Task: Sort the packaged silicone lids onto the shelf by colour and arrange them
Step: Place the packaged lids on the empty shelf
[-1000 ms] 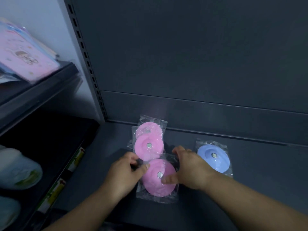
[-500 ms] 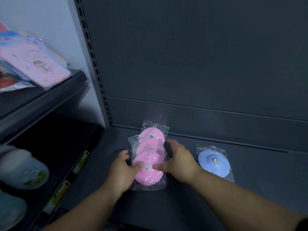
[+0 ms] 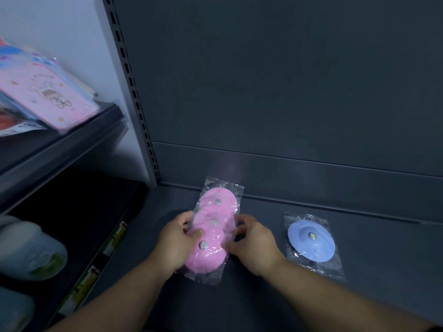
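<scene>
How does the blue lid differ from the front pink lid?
The front pink lid is pink, the blue lid pale blue. The front pink lid overlaps the pink lids behind it; the blue lid lies alone. The left hand and right hand grip the front pink lid's sides; nothing touches the blue lid. Both are round, bagged in clear plastic, with a silvery centre.

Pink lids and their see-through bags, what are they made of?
The pink lids look like soft matte silicone or rubber: smooth, dull, no sharp glints. Their bags look like thin, glossy clear plastic film that wrinkles and catches the light. The small centre stud looks like shiny metal, though I can't be sure.
</scene>
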